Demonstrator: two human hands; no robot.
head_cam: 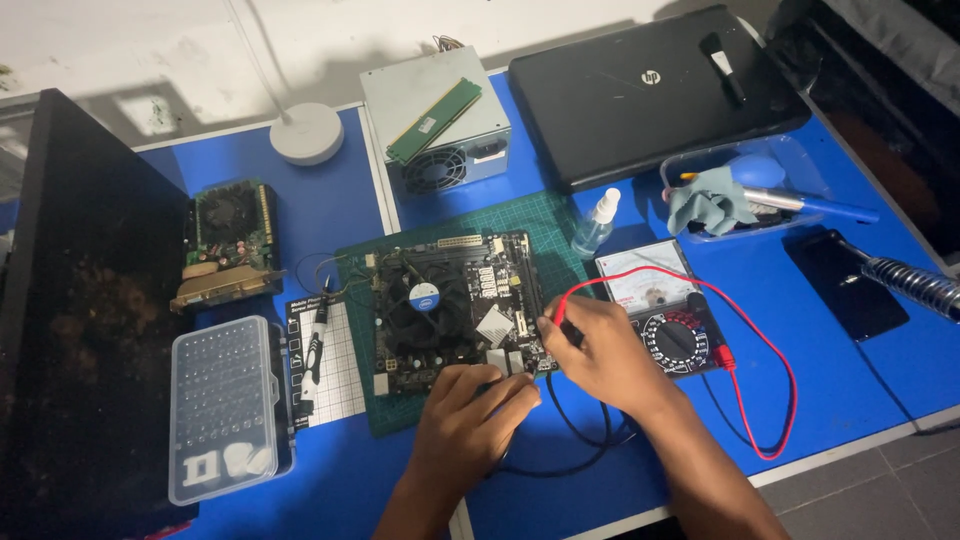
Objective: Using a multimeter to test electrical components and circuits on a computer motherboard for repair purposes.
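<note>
The motherboard (pixel 455 310) lies flat on a green cutting mat (pixel 545 225) at the middle of the blue worktop (pixel 860 390), its round cooler fan facing up. The left hand (pixel 470 415) rests at the board's near edge, fingers curled and touching the board; whether it grips anything cannot be told. The right hand (pixel 600 350) is closed around a red test probe (pixel 557 315) at the board's right edge. The red lead (pixel 760 360) loops from it across the analog multimeter (pixel 665 315), which lies just right of the mat. A black lead (pixel 580 430) curls beneath both wrists.

Surroundings: a clear screwdriver bit case (pixel 225 405) and a graphics card (pixel 230 240) sit left of the mat, against a black computer case (pixel 80 310). Behind the board stands a power supply (pixel 435 125) with a memory stick (pixel 433 122) on top. A small spray bottle (pixel 597 225) stands just beyond the meter. A closed laptop (pixel 655 90), a clear tray (pixel 745 190) holding a cloth, and a dark phone (pixel 848 285) occupy the right side.
</note>
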